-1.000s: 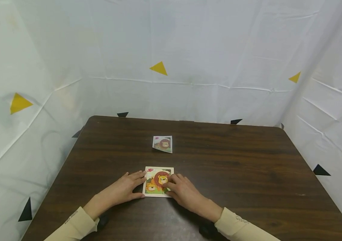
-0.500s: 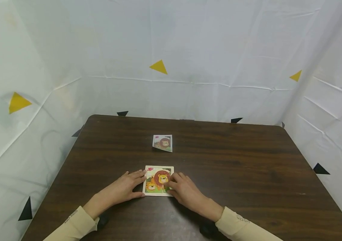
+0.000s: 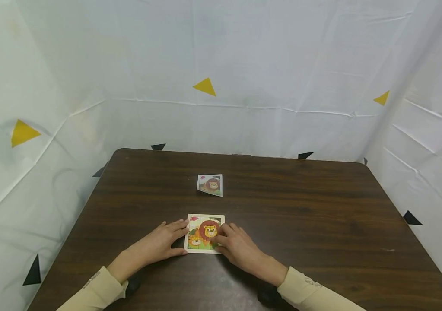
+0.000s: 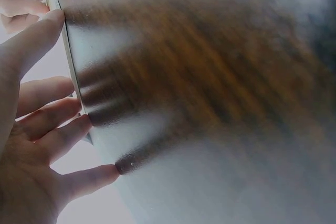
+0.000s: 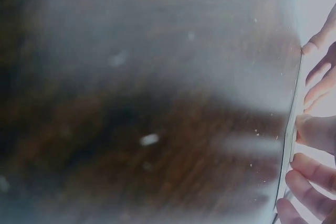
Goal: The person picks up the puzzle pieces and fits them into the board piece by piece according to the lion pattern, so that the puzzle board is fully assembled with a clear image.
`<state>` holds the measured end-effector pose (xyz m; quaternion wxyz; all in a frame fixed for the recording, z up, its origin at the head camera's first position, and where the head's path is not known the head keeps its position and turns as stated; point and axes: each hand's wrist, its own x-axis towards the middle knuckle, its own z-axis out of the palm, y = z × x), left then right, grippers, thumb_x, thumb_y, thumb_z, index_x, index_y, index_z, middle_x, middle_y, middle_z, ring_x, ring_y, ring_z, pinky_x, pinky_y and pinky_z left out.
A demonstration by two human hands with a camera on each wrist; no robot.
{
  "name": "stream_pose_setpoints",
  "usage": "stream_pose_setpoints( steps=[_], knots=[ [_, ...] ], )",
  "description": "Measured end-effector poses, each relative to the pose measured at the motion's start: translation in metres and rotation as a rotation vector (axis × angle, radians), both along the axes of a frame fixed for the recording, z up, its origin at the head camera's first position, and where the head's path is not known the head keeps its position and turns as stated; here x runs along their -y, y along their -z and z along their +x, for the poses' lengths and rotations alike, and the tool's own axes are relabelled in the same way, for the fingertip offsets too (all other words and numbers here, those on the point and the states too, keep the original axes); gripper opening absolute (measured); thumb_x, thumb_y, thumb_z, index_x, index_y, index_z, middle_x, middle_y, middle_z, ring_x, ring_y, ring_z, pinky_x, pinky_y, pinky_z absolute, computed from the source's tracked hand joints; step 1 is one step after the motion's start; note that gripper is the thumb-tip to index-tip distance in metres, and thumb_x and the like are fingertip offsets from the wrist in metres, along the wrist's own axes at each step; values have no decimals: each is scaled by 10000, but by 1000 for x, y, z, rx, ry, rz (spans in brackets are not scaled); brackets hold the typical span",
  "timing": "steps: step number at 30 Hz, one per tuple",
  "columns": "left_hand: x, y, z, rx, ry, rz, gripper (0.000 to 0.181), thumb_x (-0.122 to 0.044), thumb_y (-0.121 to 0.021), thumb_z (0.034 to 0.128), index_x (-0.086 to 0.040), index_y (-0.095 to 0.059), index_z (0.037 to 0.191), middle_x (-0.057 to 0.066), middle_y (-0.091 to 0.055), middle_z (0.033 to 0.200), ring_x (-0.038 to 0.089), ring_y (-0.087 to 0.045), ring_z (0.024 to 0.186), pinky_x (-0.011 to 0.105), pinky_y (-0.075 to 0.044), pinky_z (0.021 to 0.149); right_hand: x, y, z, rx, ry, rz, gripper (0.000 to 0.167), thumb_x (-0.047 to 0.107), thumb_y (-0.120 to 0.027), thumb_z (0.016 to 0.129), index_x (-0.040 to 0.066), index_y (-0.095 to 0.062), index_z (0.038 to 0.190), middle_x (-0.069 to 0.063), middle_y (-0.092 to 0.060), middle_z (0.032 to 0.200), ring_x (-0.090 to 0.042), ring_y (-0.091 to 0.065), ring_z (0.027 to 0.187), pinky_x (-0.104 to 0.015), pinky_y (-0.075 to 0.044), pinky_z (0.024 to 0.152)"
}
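Note:
A square jigsaw puzzle (image 3: 199, 235) with a lion picture in a pale frame lies on the brown table in the head view. My left hand (image 3: 161, 242) lies along its left side, fingers straight, fingertips touching the frame. At the lower right of the puzzle is my right hand (image 3: 240, 250), its fingers bent over the pieces there; thumb and index finger are close together. Whether they pinch a piece is hidden. The left wrist view shows my left hand (image 4: 39, 135) with spread fingers at the frame edge. In the right wrist view, my right hand (image 5: 312, 182) is partly cut off.
Beyond the puzzle lies a printed lion picture (image 3: 210, 185) on paper, one corner curled up. The table (image 3: 302, 216) has a dark wood grain. White sheeting (image 3: 263, 65) with yellow and black triangles stands around its back and sides.
The right fingers shift slightly over the lower right pieces. A thin gap between pieces seen half a second ago is harder to make out now. The left hand stays still.

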<state>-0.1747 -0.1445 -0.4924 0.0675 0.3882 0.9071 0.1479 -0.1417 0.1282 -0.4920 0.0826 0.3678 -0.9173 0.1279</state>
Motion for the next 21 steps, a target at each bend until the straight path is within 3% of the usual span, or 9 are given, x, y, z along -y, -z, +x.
stream_pose_setpoints(
  steps=[8,21],
  knots=[
    [1,0,-1,4,0,6,618,-402,-711,859,-1,-579,1311,167,-456,1447,342,-441,1319,662,-369,961,0,0,-3,-1,-11,-19,213,221,-745,859,191,-747,1070,25,-562,995,-134,-492,873,-275,-440,683],
    [0,-1,-1,9,2,0,615,-409,-705,863,-6,-582,1309,164,-452,1452,340,-436,1323,664,-361,968,-7,-1,-11,102,-50,-61,234,150,-740,858,194,-748,1088,20,-581,1013,-142,-498,890,-269,-433,714]
  ],
)
